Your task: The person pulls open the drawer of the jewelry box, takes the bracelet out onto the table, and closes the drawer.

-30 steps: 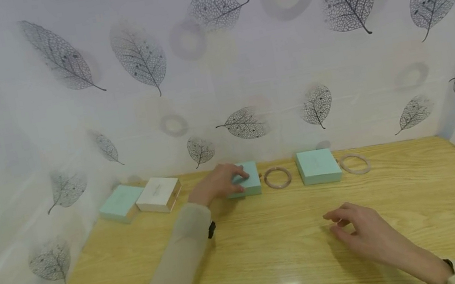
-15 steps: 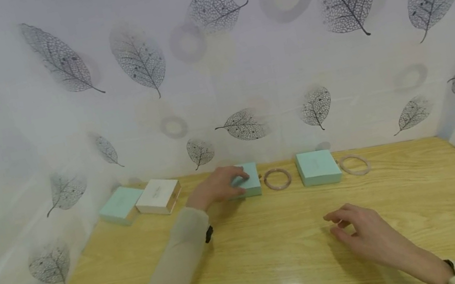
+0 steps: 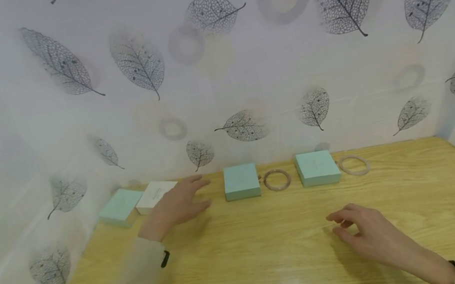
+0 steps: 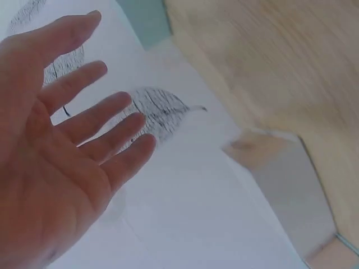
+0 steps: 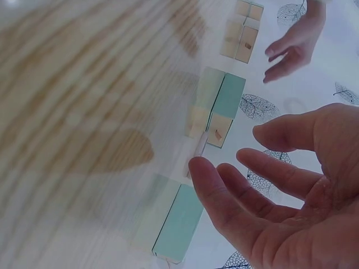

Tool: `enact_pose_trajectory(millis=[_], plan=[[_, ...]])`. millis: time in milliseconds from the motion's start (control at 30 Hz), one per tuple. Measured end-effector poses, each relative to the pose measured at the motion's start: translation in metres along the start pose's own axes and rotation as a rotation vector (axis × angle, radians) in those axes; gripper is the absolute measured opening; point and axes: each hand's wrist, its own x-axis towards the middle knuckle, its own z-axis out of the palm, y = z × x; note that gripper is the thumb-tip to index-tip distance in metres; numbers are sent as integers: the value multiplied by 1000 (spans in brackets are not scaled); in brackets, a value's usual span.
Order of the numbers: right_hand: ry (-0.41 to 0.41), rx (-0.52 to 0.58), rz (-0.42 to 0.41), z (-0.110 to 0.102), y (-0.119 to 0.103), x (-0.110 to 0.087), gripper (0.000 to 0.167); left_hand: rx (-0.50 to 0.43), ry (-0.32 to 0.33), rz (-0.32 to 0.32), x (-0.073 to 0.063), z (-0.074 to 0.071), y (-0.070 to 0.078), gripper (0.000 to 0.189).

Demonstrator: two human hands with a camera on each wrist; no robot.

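In the head view, my left hand hovers with fingers extended in front of a white box, partly covering it and holding nothing. The left wrist view shows its palm and spread fingers apart from the white box. To its right lies a mint-green box, with a brownish bangle beside it. Another mint-green box follows, then a paler bangle. My right hand, fingers loosely bent and holding nothing, is over the table nearer to me.
A third mint-green box sits at the far left against the white one. The wooden table meets a leaf-patterned backdrop right behind the row of boxes, and the cloth also borders both sides.
My left hand has let go of the middle mint-green box and moved left to the white box. The box stays in place. My right hand has barely moved.
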Motion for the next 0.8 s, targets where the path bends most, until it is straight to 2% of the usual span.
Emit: enact_pose_trajectory(millis=[100, 200, 333, 400, 500, 600, 800], plan=[[2, 5, -11, 0, 0, 0, 21, 40, 23, -43, -18, -2, -17, 63], [10, 7, -18, 0, 0, 1, 22, 63, 15, -102, -33, -3, -30, 69], [7, 9, -17, -1, -1, 1, 22, 85, -43, -209, -47, -2, -42, 77], [-2, 11, -15, -1, -1, 1, 21, 106, -76, -238, -51, 0, -46, 80], [-12, 15, -11, -1, -2, 1, 21, 138, -99, -231, -56, 4, -49, 83], [-17, 18, -7, -2, -2, 0, 21, 143, -94, -205, -57, 7, -49, 84], [-13, 21, -5, -2, -2, -1, 21, 90, -107, -145, -63, 12, -32, 85]])
